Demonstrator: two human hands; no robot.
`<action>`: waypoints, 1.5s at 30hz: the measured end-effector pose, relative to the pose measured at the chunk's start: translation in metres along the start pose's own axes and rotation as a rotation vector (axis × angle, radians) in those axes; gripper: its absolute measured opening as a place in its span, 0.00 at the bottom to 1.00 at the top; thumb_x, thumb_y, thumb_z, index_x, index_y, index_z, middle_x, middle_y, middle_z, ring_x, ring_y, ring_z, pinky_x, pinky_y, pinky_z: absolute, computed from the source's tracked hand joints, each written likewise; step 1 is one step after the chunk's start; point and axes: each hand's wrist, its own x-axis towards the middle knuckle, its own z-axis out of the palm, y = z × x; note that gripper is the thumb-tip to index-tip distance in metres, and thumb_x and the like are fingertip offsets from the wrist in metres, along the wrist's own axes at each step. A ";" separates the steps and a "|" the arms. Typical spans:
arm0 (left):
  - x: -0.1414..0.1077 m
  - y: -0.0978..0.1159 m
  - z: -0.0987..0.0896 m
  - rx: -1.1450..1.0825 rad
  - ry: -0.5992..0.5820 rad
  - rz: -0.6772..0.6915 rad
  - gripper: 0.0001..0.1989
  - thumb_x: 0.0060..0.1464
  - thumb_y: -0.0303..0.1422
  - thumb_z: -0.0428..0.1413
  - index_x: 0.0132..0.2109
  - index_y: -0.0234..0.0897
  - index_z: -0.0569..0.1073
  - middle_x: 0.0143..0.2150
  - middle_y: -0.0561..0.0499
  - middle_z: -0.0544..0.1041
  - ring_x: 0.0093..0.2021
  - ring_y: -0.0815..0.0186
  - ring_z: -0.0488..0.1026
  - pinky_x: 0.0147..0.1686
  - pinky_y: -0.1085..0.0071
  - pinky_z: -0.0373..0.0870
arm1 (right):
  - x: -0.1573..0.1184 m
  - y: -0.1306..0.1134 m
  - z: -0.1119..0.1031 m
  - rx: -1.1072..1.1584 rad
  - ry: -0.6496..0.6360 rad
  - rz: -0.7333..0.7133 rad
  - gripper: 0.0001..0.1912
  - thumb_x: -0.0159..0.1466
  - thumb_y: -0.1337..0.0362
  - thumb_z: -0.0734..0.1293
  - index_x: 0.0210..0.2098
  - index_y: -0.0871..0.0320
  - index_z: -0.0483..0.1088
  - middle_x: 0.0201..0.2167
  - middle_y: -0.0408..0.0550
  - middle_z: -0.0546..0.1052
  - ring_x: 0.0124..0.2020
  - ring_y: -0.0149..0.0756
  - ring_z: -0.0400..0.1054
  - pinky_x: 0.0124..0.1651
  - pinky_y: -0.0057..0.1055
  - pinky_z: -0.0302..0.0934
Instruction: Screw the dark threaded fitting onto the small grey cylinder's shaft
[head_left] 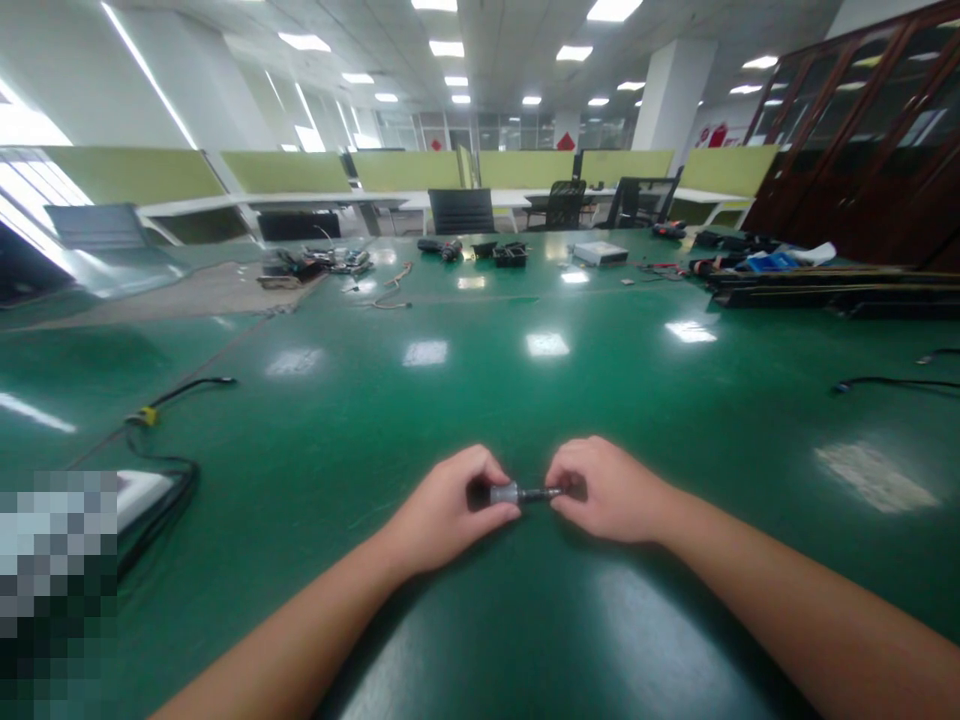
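Observation:
A small slim object, with a wider grey, translucent-looking part at its left and a thin dark shaft at its right, lies level between my two hands, over the green tabletop. My left hand is closed round the grey part, thumb below and fingers above. The right end of the dark shaft sits between the thumb and fingers of my right hand. A short stretch of the shaft shows between the hands. What exactly the object is cannot be made out.
Black cables with a yellow piece lie at the left, near a pixelated area. More cables are at the right. Along the far side are a power drill, a grey box, electronic parts and long dark strips.

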 end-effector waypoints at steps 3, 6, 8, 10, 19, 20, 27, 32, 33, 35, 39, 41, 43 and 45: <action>0.000 0.000 0.000 -0.004 0.000 0.004 0.10 0.56 0.36 0.64 0.39 0.37 0.72 0.39 0.51 0.76 0.38 0.63 0.73 0.40 0.68 0.67 | -0.001 0.002 -0.002 0.009 -0.017 0.008 0.03 0.57 0.70 0.72 0.32 0.57 0.75 0.29 0.42 0.76 0.31 0.33 0.68 0.38 0.31 0.58; 0.000 0.000 -0.001 -0.011 -0.002 0.003 0.10 0.56 0.36 0.64 0.39 0.37 0.72 0.39 0.51 0.76 0.39 0.63 0.73 0.40 0.68 0.67 | -0.001 0.004 -0.005 0.047 -0.054 0.021 0.04 0.57 0.70 0.71 0.32 0.57 0.76 0.28 0.42 0.75 0.29 0.31 0.67 0.34 0.28 0.58; 0.000 0.001 -0.001 -0.008 -0.003 -0.002 0.11 0.55 0.36 0.64 0.39 0.37 0.72 0.39 0.51 0.76 0.39 0.63 0.73 0.40 0.68 0.67 | -0.001 0.007 -0.009 0.069 -0.084 0.053 0.04 0.56 0.71 0.71 0.32 0.57 0.76 0.28 0.42 0.75 0.28 0.30 0.67 0.31 0.26 0.57; 0.000 0.001 -0.001 -0.005 -0.005 -0.006 0.11 0.55 0.36 0.64 0.40 0.37 0.72 0.39 0.51 0.76 0.39 0.63 0.73 0.39 0.68 0.67 | -0.001 0.011 -0.015 0.070 -0.114 0.089 0.04 0.56 0.70 0.72 0.32 0.57 0.76 0.28 0.42 0.75 0.28 0.30 0.67 0.31 0.26 0.58; 0.000 0.000 0.001 -0.012 -0.010 -0.008 0.12 0.56 0.37 0.65 0.40 0.37 0.71 0.40 0.51 0.76 0.39 0.63 0.73 0.41 0.67 0.67 | -0.001 0.034 -0.030 0.157 -0.199 0.136 0.06 0.56 0.68 0.73 0.35 0.59 0.77 0.30 0.44 0.77 0.29 0.32 0.69 0.32 0.27 0.62; 0.000 0.000 0.001 -0.012 -0.009 -0.005 0.12 0.56 0.37 0.65 0.40 0.37 0.71 0.40 0.51 0.76 0.39 0.63 0.73 0.41 0.67 0.67 | -0.002 0.033 -0.030 0.158 -0.200 0.115 0.06 0.56 0.68 0.73 0.35 0.59 0.77 0.30 0.44 0.77 0.30 0.32 0.69 0.33 0.27 0.62; 0.000 -0.003 0.001 -0.015 -0.015 0.013 0.11 0.56 0.37 0.64 0.40 0.37 0.71 0.39 0.51 0.76 0.39 0.64 0.73 0.40 0.68 0.67 | 0.000 0.020 -0.019 0.130 -0.161 0.056 0.05 0.57 0.68 0.74 0.35 0.57 0.78 0.29 0.42 0.76 0.28 0.30 0.68 0.31 0.26 0.60; 0.001 -0.004 0.003 -0.016 0.000 0.032 0.10 0.57 0.36 0.63 0.39 0.37 0.71 0.39 0.51 0.75 0.38 0.64 0.72 0.39 0.69 0.67 | 0.007 -0.001 0.007 0.082 -0.054 -0.022 0.04 0.62 0.67 0.72 0.37 0.56 0.78 0.32 0.44 0.77 0.33 0.33 0.69 0.37 0.29 0.60; 0.001 -0.003 0.003 -0.019 -0.001 0.038 0.10 0.57 0.36 0.63 0.39 0.37 0.71 0.38 0.51 0.75 0.38 0.64 0.72 0.39 0.69 0.66 | 0.008 -0.005 0.012 0.057 -0.022 -0.042 0.04 0.63 0.67 0.71 0.38 0.56 0.78 0.33 0.45 0.78 0.36 0.35 0.70 0.39 0.30 0.60; 0.001 -0.002 0.003 -0.018 -0.001 0.040 0.10 0.57 0.36 0.63 0.39 0.37 0.71 0.38 0.51 0.75 0.38 0.64 0.72 0.38 0.69 0.66 | 0.008 -0.010 0.019 0.023 0.012 -0.063 0.04 0.63 0.67 0.71 0.39 0.56 0.77 0.35 0.46 0.78 0.38 0.36 0.70 0.42 0.32 0.60; 0.001 -0.002 0.004 -0.013 0.000 0.031 0.10 0.57 0.37 0.63 0.39 0.37 0.71 0.38 0.52 0.75 0.37 0.64 0.72 0.38 0.69 0.66 | 0.005 -0.010 0.021 0.052 0.050 -0.046 0.10 0.60 0.69 0.72 0.42 0.56 0.75 0.35 0.44 0.77 0.37 0.35 0.68 0.40 0.31 0.59; 0.001 -0.003 0.004 -0.012 0.002 0.030 0.10 0.57 0.37 0.63 0.39 0.37 0.71 0.38 0.51 0.75 0.38 0.64 0.72 0.38 0.69 0.66 | 0.004 -0.009 0.020 0.053 0.067 -0.058 0.08 0.60 0.71 0.71 0.39 0.57 0.74 0.34 0.44 0.77 0.36 0.35 0.67 0.40 0.31 0.58; 0.001 -0.003 0.004 -0.018 0.004 0.032 0.10 0.57 0.36 0.63 0.39 0.37 0.71 0.38 0.51 0.75 0.38 0.64 0.72 0.38 0.69 0.66 | 0.005 -0.008 0.019 0.043 0.079 -0.093 0.06 0.60 0.71 0.71 0.37 0.57 0.74 0.33 0.44 0.76 0.37 0.36 0.67 0.41 0.33 0.58; 0.001 -0.003 0.004 -0.025 0.002 0.034 0.10 0.57 0.36 0.63 0.39 0.37 0.71 0.38 0.52 0.74 0.38 0.64 0.71 0.38 0.69 0.66 | 0.006 -0.007 0.019 0.038 0.088 -0.117 0.05 0.60 0.71 0.71 0.36 0.57 0.74 0.32 0.44 0.76 0.37 0.37 0.66 0.42 0.34 0.57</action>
